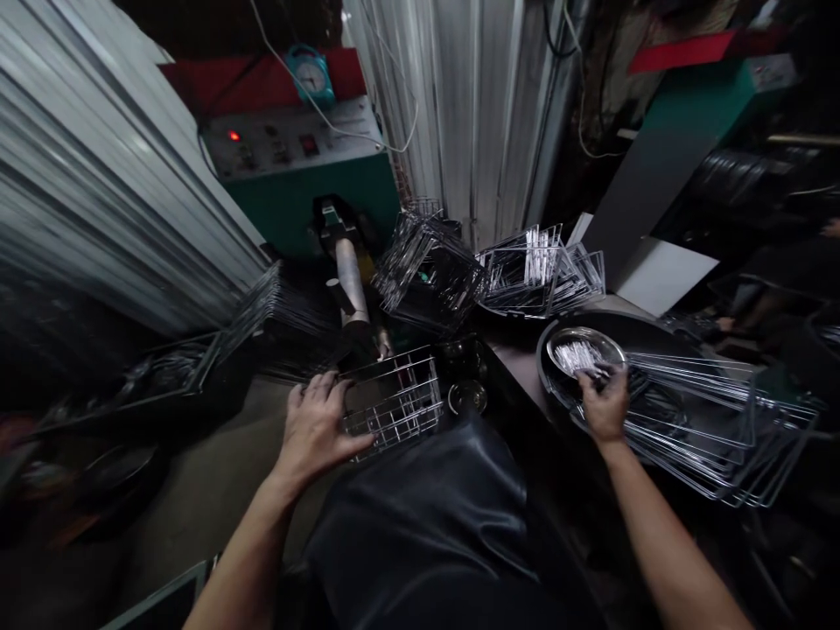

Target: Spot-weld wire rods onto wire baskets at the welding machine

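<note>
My left hand [318, 422] grips the left end of a small wire basket [410, 407], thumb on its near edge and fingers over the far side. The basket sits in front of a welding machine's arm [350, 278], near its lower tip. My right hand [605, 407] reaches into a round metal bowl [623, 350], fingers curled together at the short metal wire pieces [576, 355] inside. What its fingertips pinch, if anything, is hidden.
Bent wire frames [715, 437] lie across a black round tray [548, 350] at right. Stacked wire baskets [426, 262] and more wire frames [542, 271] stand behind. A small dish [468, 398] sits right of the basket. A control box [289, 140] carries a blue clock [311, 75].
</note>
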Available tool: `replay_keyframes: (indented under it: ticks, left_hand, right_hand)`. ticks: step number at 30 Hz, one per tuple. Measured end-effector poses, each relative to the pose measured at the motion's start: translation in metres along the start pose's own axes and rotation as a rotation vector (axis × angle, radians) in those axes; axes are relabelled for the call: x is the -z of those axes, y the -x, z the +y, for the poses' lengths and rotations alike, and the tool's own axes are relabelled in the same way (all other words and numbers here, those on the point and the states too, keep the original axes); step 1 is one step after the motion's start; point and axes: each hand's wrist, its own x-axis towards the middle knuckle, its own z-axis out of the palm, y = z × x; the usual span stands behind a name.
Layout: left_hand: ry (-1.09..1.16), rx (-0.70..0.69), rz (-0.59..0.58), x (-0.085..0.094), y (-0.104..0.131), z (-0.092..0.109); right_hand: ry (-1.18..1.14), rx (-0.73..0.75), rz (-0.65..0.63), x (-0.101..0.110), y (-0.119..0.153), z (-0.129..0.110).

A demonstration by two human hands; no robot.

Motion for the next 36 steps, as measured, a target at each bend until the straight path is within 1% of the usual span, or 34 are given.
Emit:
replay_keyframes:
  ticks: [1, 2, 3, 5, 7, 9, 11, 12, 14, 16, 17, 19, 21, 24, 26, 28, 31, 34, 36]
  left_hand:
    - [0.002, 0.014, -0.002, 0.002, 0.0, 0.004]
    - [0.01, 0.025, -0.006, 0.004, 0.0, 0.007]
    - [0.022, 0.036, -0.009, 0.006, 0.0, 0.01]
    - [0.059, 0.056, -0.013, 0.008, 0.0, 0.013]
    - [0.094, 0.076, -0.004, 0.01, 0.001, 0.013]
    - [0.107, 0.084, 0.015, 0.011, 0.003, 0.011]
    - [0.102, 0.081, 0.033, 0.009, 0.005, 0.01]
    - [0.1, 0.075, 0.038, 0.008, 0.006, 0.01]
    - [0.105, 0.06, 0.039, 0.005, 0.007, 0.013]
    - [0.112, 0.038, 0.031, 0.001, 0.008, 0.018]
    - [0.112, 0.028, 0.031, -0.001, 0.009, 0.021]
    - [0.104, 0.012, 0.049, -0.004, 0.011, 0.026]
    - [0.096, -0.001, 0.081, -0.007, 0.013, 0.029]
    - [0.102, -0.012, 0.098, -0.01, 0.016, 0.029]
    - [0.12, -0.01, 0.097, -0.012, 0.017, 0.027]
    - [0.139, 0.002, 0.098, -0.014, 0.018, 0.025]
    - [0.16, 0.016, 0.106, -0.016, 0.019, 0.022]
    - [0.176, 0.016, 0.108, -0.017, 0.019, 0.018]
    - [0.193, 0.023, 0.103, -0.018, 0.018, 0.015]
  right_hand:
    - [-0.103, -0.014, -0.011, -0.006, 0.018, -0.007]
    - [-0.18, -0.036, -0.07, -0.013, 0.039, -0.011]
    - [-0.23, -0.068, -0.174, -0.02, 0.06, -0.013]
    - [-0.266, -0.16, -0.447, -0.035, 0.098, -0.01]
    - [-0.219, -0.174, -0.673, -0.045, 0.121, -0.006]
    - [-0.147, -0.079, -0.804, -0.05, 0.125, -0.012]
    - [-0.123, 0.091, -0.911, -0.051, 0.115, -0.035]
    - [-0.122, 0.183, -0.976, -0.051, 0.107, -0.052]
    - [-0.116, 0.375, -1.162, -0.055, 0.092, -0.095]
    - [0.001, 0.488, -1.329, -0.064, 0.082, -0.137]
    - [0.085, 0.53, -1.388, -0.07, 0.08, -0.155]
    - [0.275, 0.579, -1.4, -0.086, 0.079, -0.181]
    - [0.447, 0.611, -1.316, -0.102, 0.084, -0.196]
    - [0.604, 0.645, -1.147, -0.117, 0.098, -0.202]
    - [0.62, 0.655, -1.096, -0.121, 0.108, -0.201]
    - [0.576, 0.67, -1.126, -0.122, 0.112, -0.199]
    - [0.484, 0.718, -1.263, -0.122, 0.109, -0.197]
    - [0.42, 0.796, -1.391, -0.122, 0.1, -0.199]
    - [0.422, 0.84, -1.415, -0.123, 0.097, -0.201]
